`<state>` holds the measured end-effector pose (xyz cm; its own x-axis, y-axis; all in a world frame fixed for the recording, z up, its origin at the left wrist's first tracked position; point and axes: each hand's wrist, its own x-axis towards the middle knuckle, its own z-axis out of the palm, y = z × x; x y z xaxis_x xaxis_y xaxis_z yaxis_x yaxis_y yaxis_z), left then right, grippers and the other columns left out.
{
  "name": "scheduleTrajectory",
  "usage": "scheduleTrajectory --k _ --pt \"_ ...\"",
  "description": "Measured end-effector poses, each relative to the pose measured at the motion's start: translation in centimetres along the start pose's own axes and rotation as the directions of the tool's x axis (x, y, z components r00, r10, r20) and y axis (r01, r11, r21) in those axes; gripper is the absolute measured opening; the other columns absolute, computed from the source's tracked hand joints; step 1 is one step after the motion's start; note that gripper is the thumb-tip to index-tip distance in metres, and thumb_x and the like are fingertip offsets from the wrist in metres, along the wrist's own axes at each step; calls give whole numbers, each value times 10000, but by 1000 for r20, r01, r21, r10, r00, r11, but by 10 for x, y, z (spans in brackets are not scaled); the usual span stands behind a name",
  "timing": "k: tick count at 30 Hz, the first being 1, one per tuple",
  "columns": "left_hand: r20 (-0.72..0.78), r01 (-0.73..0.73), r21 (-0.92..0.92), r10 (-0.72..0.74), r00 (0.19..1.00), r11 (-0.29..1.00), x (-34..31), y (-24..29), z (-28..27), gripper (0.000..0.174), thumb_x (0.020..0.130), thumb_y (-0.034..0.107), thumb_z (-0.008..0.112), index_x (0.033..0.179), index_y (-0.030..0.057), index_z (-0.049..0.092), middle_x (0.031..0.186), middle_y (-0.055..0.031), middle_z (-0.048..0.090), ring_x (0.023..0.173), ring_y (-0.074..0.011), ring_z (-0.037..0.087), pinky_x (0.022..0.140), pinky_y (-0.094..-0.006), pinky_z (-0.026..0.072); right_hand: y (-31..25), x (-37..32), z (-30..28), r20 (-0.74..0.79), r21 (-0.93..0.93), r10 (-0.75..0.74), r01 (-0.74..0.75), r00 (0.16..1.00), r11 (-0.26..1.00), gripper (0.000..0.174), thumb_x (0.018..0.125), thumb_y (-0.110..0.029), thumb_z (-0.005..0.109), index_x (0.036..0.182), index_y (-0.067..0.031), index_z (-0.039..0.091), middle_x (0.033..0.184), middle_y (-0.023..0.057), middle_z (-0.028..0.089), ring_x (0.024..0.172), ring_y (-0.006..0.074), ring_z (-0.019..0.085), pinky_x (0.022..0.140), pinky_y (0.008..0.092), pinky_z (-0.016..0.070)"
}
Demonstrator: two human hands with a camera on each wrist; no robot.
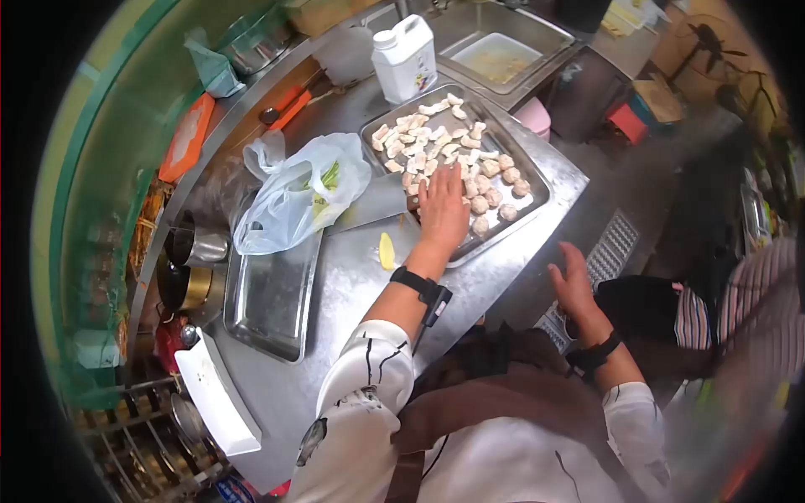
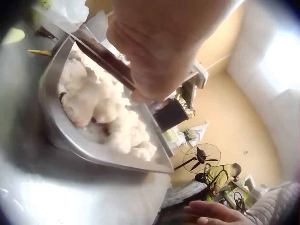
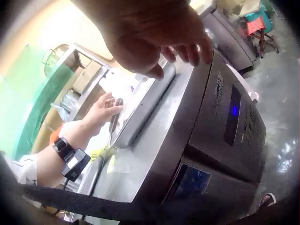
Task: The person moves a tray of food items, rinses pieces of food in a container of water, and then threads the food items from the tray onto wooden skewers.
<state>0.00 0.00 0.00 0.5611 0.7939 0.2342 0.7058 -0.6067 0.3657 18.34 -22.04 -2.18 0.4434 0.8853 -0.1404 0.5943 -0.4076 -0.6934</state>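
Observation:
Straight fingers of my left hand (image 1: 443, 214) reach over a metal tray (image 1: 541, 180) in the head view. Pale, floury-looking pieces (image 1: 415, 138) fill much of the tray, with rounder lumps (image 1: 495, 199) toward its near right side. A cleaver (image 1: 373, 201) lies across the tray's left rim, its brown handle (image 2: 105, 61) under my left hand in the left wrist view. My right hand (image 1: 574, 281) hangs in the air beyond the table's edge, fingers loose and holding nothing; in the right wrist view its fingers (image 3: 190, 54) overlap the tray's corner.
Left of the tray lie a plastic bag (image 1: 289, 205) with something green inside, a bare metal tray (image 1: 268, 323) and a yellow piece (image 1: 386, 250). A white jug (image 1: 405, 63) stands behind, near a sink (image 1: 537, 38). A white container (image 1: 216, 398) sits at the table's left edge.

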Motion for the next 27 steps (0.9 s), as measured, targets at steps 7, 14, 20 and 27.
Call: scheduleTrajectory --k 7,14,20,27 --pt "-23 -75 -51 74 997 996 38 -30 25 367 686 52 632 1045 50 551 909 -109 555 921 -295 519 954 -447 332 8 124 23 -82 -11 -34 33 996 999 483 850 -237 572 1228 25 422 1235 257 439 1135 377 432 946 407 364" --pt "139 -19 -84 30 990 996 -2 -8 -34 290 629 -9 577 906 69 541 820 -94 521 894 -281 521 976 -475 308 11 205 4 218 51 45 -57 975 997 315 819 -229 564 975 38 509 753 222 582 750 376 588 696 451 450" --pt "234 88 24 -91 968 996 -61 3 -38 317 589 -52 547 879 75 566 909 -71 540 1006 -265 512 998 -490 303 17 239 -6 395 -38 -61 83 917 996 221 809 -170 537 876 27 461 705 223 559 696 399 562 648 448 442" --pt "269 140 116 -167 949 983 -111 -27 -22 292 620 -32 553 892 74 570 939 -65 553 1047 -264 506 1037 -471 280 23 275 -22 429 5 -99 107 898 994 205 814 -166 535 869 19 467 708 218 550 659 376 550 617 433 430"
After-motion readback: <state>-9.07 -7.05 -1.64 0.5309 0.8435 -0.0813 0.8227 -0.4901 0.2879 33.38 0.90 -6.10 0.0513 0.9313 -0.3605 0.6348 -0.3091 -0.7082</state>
